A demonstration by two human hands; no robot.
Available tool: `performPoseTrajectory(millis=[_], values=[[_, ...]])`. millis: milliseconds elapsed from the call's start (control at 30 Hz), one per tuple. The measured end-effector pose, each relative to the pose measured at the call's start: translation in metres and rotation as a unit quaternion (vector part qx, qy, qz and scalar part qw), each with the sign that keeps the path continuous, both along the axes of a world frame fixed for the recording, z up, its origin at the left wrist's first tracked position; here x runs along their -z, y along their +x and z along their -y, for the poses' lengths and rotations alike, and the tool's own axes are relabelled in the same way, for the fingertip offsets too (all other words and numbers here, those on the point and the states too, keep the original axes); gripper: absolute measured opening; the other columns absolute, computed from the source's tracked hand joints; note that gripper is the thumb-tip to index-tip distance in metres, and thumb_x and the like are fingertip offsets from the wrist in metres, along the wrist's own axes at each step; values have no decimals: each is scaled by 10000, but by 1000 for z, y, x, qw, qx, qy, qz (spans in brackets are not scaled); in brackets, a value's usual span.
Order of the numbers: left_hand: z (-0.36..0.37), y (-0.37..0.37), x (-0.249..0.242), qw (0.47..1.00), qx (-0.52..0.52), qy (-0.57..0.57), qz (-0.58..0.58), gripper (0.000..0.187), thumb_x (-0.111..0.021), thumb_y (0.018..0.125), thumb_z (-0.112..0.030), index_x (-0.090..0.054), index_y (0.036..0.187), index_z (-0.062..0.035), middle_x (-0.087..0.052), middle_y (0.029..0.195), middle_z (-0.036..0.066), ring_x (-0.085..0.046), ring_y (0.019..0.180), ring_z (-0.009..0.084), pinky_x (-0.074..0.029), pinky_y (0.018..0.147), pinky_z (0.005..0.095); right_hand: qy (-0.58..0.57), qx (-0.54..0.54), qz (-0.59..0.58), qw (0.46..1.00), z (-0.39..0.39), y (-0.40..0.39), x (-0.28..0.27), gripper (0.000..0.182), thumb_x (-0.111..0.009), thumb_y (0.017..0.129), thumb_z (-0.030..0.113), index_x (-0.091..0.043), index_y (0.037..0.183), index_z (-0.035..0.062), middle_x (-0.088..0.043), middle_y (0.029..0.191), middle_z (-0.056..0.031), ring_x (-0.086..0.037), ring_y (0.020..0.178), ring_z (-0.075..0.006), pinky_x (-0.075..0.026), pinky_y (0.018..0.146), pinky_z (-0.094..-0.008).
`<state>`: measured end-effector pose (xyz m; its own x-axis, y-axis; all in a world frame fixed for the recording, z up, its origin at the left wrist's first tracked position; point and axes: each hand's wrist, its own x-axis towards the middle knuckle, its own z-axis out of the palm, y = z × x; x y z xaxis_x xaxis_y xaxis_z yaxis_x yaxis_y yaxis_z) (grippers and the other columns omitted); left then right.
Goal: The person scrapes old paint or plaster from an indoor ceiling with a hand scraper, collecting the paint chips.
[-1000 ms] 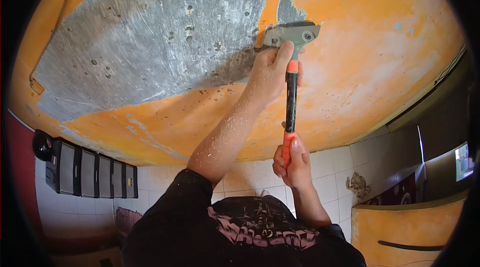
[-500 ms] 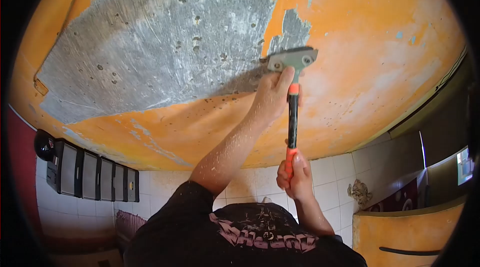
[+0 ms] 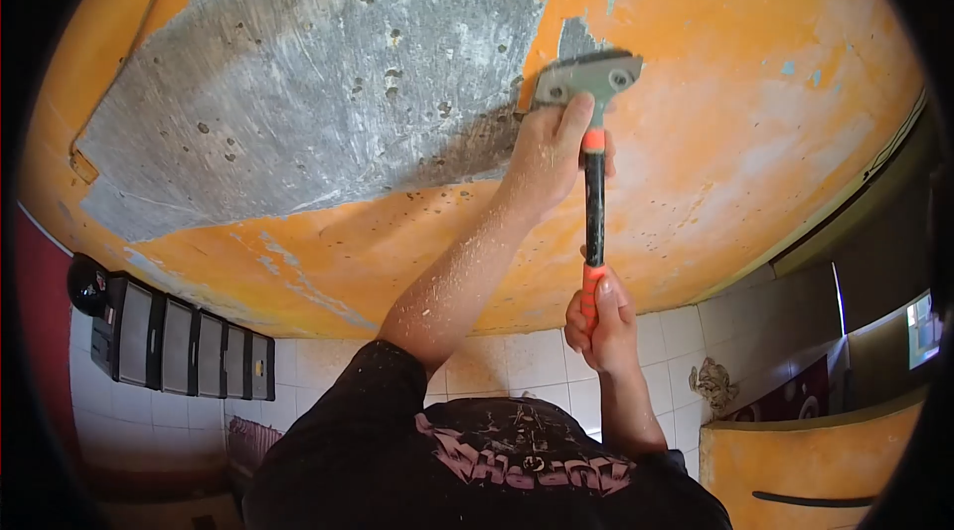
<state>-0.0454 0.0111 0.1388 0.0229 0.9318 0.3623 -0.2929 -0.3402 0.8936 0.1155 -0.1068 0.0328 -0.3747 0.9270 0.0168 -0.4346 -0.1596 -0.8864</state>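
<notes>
A long-handled scraper (image 3: 595, 197) with a wide metal head, black shaft and orange grip rests against the orange painted wall (image 3: 735, 123). My left hand (image 3: 553, 151) wraps round its neck just below the head, thumb laid along the metal. Lower down, my right hand (image 3: 604, 323) is closed on the orange grip. The blade covers part of a small grey stripped spot, beside a large bare grey patch (image 3: 318, 83) dotted with pits. Pale flakes speckle my left forearm.
At the lower left stands a black drawer unit (image 3: 184, 339) with a round black object (image 3: 87, 284) on top. A crumpled cloth (image 3: 714, 383) lies on the tiled floor (image 3: 537, 359). An orange low wall (image 3: 815, 460) is at the lower right. A cable (image 3: 127, 58) runs down the wall.
Both hands and the scraper have moved up the wall and slightly right. The blade now covers more of the small grey spot.
</notes>
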Motion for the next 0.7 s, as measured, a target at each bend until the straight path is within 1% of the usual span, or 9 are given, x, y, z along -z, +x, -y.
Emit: performPoseTrajectory(millis=[133,167,267,367,433,500,533,633,700], values=[[8,1,9,999,8,-27,16,544,-415,1051,-466,-604,1096,42,-629,747,102,-616,630,194,-521,613,330,-21,-4,-9,1000,3,0,4,380,-378,1076,374,-491,1273,70,-393,555,-22,-328,388,-84,-318,362,-238],[5,-1,4,999,2,-38,8,550,-408,1054,-465,-592,1129,47,-624,739,103,-617,633,191,-519,612,329,-8,-13,-12,1000,0,0,1,405,-369,1077,372,-476,1321,66,-394,554,-23,-326,384,-84,-317,357,-238],[-4,-1,-15,1000,11,20,1,549,-407,1055,-461,-580,1148,51,-625,739,108,-620,631,195,-517,598,333,15,12,6,1000,-6,-5,-23,431,-360,1078,367,-447,1374,66,-390,548,-23,-318,376,-83,-313,350,-239],[4,2,3,1000,9,-27,13,553,-393,1059,-459,-579,1148,55,-615,719,96,-607,616,177,-513,588,322,5,-16,21,1000,3,10,-10,444,-354,1079,365,-421,1407,75,-402,557,-28,-328,380,-85,-319,355,-241],[5,5,5,999,11,-40,29,557,-391,1059,-461,-579,1157,54,-609,710,85,-605,617,165,-514,590,307,1,-24,19,1000,0,7,-17,438,-357,1078,367,-426,1399,78,-412,566,-33,-332,381,-86,-324,358,-243],[3,2,0,999,14,-25,14,556,-397,1057,-463,-581,1158,52,-613,715,86,-606,620,165,-517,591,306,-31,-33,0,999,7,4,-22,432,-367,1075,379,-434,1388,90,-423,578,-40,-335,380,-90,-332,362,-248],[2,0,-2,1000,11,-14,10,555,-400,1057,-464,-582,1158,51,-615,717,86,-607,621,165,-518,592,306,-26,-32,1,999,6,2,-22,432,-367,1075,383,-434,1388,93,-422,578,-40,-332,380,-90,-331,362,-248],[8,3,5,999,-17,-23,14,557,-401,1055,-468,-588,1154,48,-616,718,80,-601,623,157,-522,600,300,-19,-43,-12,999,8,3,-15,433,-367,1074,392,-436,1383,97,-423,579,-41,-331,385,-91,-327,364,-245],[6,6,7,1000,-28,-12,4,555,-407,1054,-470,-590,1153,45,-618,720,77,-605,623,156,-523,603,298,-20,-50,-37,998,-3,6,2,438,-368,1074,393,-437,1389,97,-426,581,-42,-331,385,-90,-326,365,-243]])
